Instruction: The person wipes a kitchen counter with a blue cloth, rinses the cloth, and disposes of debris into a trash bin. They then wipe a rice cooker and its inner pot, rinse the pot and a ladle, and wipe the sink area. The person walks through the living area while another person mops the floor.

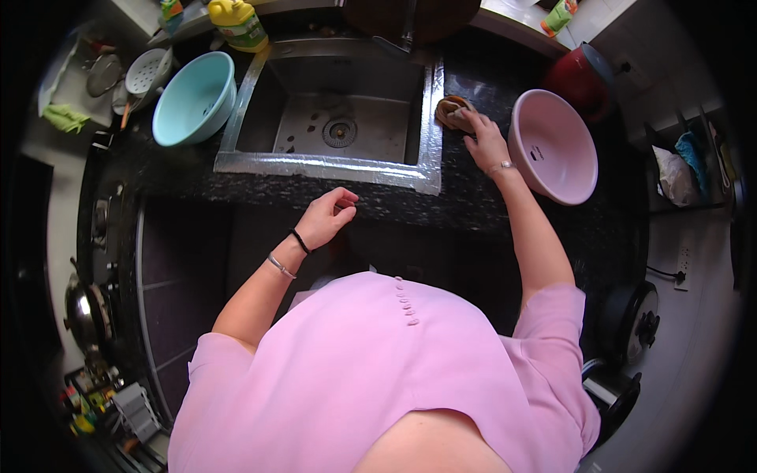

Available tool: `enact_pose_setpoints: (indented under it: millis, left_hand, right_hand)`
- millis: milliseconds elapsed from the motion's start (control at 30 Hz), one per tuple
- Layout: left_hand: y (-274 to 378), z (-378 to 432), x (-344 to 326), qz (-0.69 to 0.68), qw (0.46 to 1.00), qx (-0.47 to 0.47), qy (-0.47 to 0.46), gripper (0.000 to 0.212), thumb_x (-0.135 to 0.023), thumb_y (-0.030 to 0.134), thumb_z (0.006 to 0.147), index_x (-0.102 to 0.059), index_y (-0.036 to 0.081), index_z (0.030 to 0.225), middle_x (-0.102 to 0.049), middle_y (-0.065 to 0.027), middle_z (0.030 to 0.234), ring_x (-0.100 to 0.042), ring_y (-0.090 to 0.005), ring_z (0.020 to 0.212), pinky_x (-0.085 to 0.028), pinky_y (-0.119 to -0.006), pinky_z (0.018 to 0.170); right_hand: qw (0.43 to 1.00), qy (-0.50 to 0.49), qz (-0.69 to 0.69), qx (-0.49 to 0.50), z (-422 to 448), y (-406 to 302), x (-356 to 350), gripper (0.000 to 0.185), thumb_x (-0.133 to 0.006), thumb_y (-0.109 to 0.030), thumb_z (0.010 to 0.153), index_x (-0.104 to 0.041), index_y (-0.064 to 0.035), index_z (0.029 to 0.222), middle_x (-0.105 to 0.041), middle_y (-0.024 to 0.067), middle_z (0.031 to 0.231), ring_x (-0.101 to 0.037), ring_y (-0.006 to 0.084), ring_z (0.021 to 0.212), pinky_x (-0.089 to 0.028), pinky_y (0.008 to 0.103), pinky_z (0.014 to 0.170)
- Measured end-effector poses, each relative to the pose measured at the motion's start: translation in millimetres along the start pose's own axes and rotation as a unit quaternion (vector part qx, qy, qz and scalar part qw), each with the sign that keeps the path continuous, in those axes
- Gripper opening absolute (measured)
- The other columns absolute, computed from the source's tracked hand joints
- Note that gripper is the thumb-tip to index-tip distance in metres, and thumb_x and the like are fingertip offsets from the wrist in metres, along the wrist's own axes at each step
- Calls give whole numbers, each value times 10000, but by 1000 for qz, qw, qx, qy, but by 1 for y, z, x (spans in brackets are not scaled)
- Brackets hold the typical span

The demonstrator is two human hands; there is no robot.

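Note:
My right hand [487,142] reaches to a crumpled brown and orange cloth [454,112] on the dark stone counter, just right of the sink. Its fingertips touch the cloth; whether they grip it cannot be told. My left hand [331,214] hovers at the counter's front edge, fingers loosely curled, with nothing visible in it. Between and beyond the hands lies a stainless steel sink [349,127] edged with silver foil tape [325,167]; dark bits lie around its drain strainer [339,131]. A pink plastic basin [562,148] stands beside my right wrist.
A light blue basin [192,100] stands left of the sink, near a white colander [148,72]. Behind are a yellow detergent jug [238,26] and the faucet [408,29]. A red electric kettle [576,80] stands at the back right. Pots line the right side.

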State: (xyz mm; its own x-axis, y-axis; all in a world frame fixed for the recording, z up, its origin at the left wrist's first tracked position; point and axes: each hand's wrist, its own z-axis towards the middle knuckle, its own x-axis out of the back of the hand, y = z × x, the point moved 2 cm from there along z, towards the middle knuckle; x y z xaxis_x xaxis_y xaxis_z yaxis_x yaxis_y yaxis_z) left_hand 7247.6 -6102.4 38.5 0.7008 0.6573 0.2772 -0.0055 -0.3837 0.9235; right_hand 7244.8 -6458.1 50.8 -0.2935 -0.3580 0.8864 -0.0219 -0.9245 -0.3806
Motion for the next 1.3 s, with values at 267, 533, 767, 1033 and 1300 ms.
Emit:
enact_pose_setpoints:
  millis: [267, 533, 767, 1033, 1300]
  left_hand:
    - [-27, 27, 74, -71, 996, 3, -46, 203, -541, 99, 867, -552, 5, 1047, -606, -62, 936, -588, -122, 849, -475, -244, 764]
    - [-52, 53, 103, -185, 975, 90, -78, 193, -523, 147, 890, -551, 39, 1047, -610, -38, 924, -579, -101, 827, -464, -220, 737]
    - [-10, 110, 74, -329, 917, 218, -60, 253, -490, 254, 923, -531, 69, 1091, -614, -59, 967, -604, -145, 876, -491, -259, 737]
    - [-13, 210, 86, -329, 942, 18, 70, 325, -487, 303, 916, -566, 4, 1019, -621, -90, 983, -610, -224, 864, -490, -338, 752]
    - [17, 237, 116, 14, 974, -87, 208, 360, -534, 318, 860, -610, -34, 850, -624, -139, 734, -608, -304, 725, -464, -379, 668]
  right_hand:
    - [981, 44, -95, -162, 40, 64, -56, 331, -563, -82, 734, -580, -121, 1063, -562, 138, 985, -542, 338, 940, -453, 413, 828]
    - [945, 5, -175, -275, -43, 15, -53, 306, -553, -138, 764, -549, -79, 1064, -510, 163, 1006, -532, 362, 916, -460, 455, 783]
    - [949, 70, 215, -221, 34, -105, -130, 313, -602, -215, 790, -554, -9, 1020, -561, 203, 939, -570, 345, 820, -469, 370, 727]
    - [869, -93, 431, -223, 112, -86, -117, 181, -595, -119, 791, -586, -1, 928, -613, 48, 820, -562, 94, 765, -463, 233, 683]
    - [967, 55, 247, 14, 181, -76, -87, 227, -593, -54, 753, -576, -40, 979, -540, 86, 967, -570, 161, 802, -464, 244, 709]
